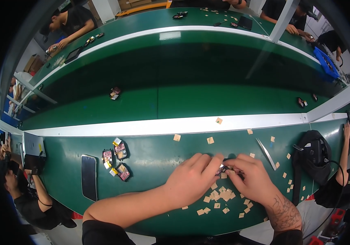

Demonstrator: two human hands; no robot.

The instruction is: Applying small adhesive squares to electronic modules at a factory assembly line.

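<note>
My left hand [195, 176] and my right hand [250, 177] meet over the green table. Between their closed fingertips is a small dark electronic module [220, 170], mostly hidden by the fingers. Just below the hands lies a loose pile of small tan square pieces [222, 194], with more scattered to the right and above. A pair of silver tweezers [267, 154] rests right of my right hand. To the left of my left hand sits a cluster of several small modules [120, 152] in black housings, with reddish boards and silver-yellow parts.
A dark-screened phone [89, 177] lies at the left. A black bag [313, 152] with a cable stands at the right. A white metal rail [158, 126] runs across the table's back. Co-workers sit at both sides and at the far table, where a blue bin [326, 63] stands.
</note>
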